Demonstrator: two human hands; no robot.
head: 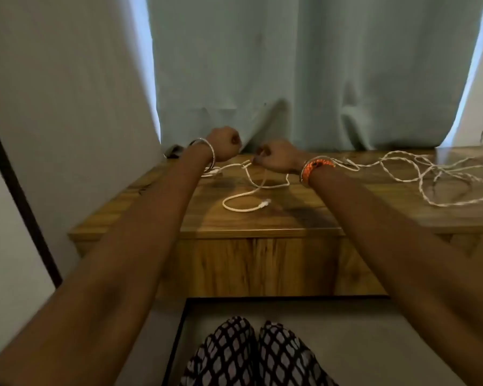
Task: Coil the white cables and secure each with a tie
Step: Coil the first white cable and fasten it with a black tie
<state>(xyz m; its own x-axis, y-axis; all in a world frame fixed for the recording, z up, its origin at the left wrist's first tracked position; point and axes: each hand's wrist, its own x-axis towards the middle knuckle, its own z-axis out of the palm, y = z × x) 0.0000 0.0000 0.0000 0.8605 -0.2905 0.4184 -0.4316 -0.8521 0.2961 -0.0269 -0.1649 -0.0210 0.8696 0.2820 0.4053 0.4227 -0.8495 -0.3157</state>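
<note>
A plain white cable (pixel 244 196) lies in loose bends on the wooden table (pixel 262 227), its plug end pointing right near the middle. My right hand (pixel 276 156) pinches this cable at its far part, just above the tabletop. My left hand (pixel 223 143) is raised with fingers curled into a fist, a little left of the right hand; whether it holds anything I cannot tell. A second, braided white cable (pixel 441 176) sprawls in tangled loops on the right side of the table. No tie is visible.
A pale blue curtain (pixel 304 79) hangs right behind the table and touches its back edge. A small dark object (pixel 175 151) sits at the table's back left corner. My patterned trousers (pixel 251 355) show below the table front.
</note>
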